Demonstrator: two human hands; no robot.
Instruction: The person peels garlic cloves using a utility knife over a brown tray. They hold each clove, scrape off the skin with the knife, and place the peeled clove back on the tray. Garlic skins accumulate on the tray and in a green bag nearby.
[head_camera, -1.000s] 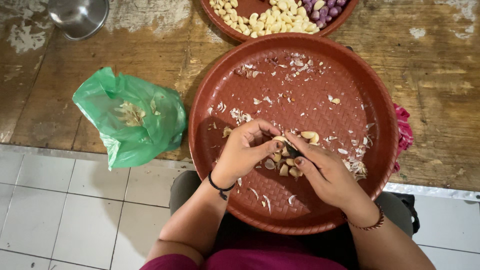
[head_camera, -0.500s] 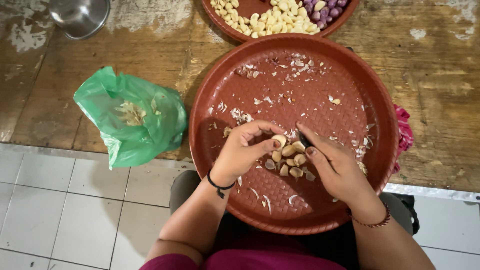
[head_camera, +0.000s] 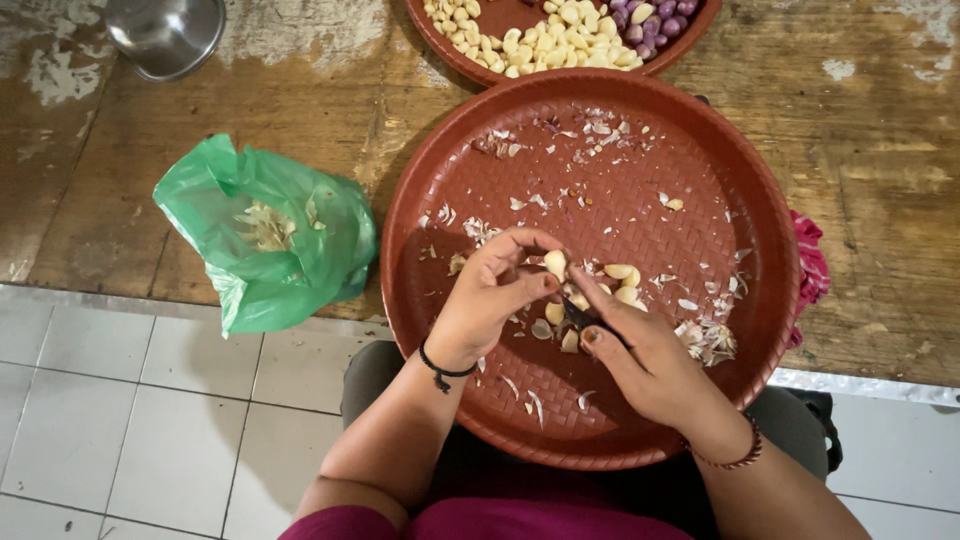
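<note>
Since half a second ago, my left hand (head_camera: 490, 300) has lifted one pale garlic clove (head_camera: 555, 263) off the pile, pinched between thumb and fingertips. My right hand (head_camera: 640, 355) is closed around a small dark knife (head_camera: 580, 317), its tip just beside the clove, above the round reddish-brown woven plastic tray (head_camera: 500, 180). Loose cloves (head_camera: 622, 283) lie beneath. A green plastic bag of peels (head_camera: 265, 240) sits by the worktop's front edge, a steel bowl (head_camera: 165, 35) at its far left corner.

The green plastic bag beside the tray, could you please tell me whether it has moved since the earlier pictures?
No. The green plastic bag lies at the same spot, just left of the round brown tray at the wooden table's edge.
</note>
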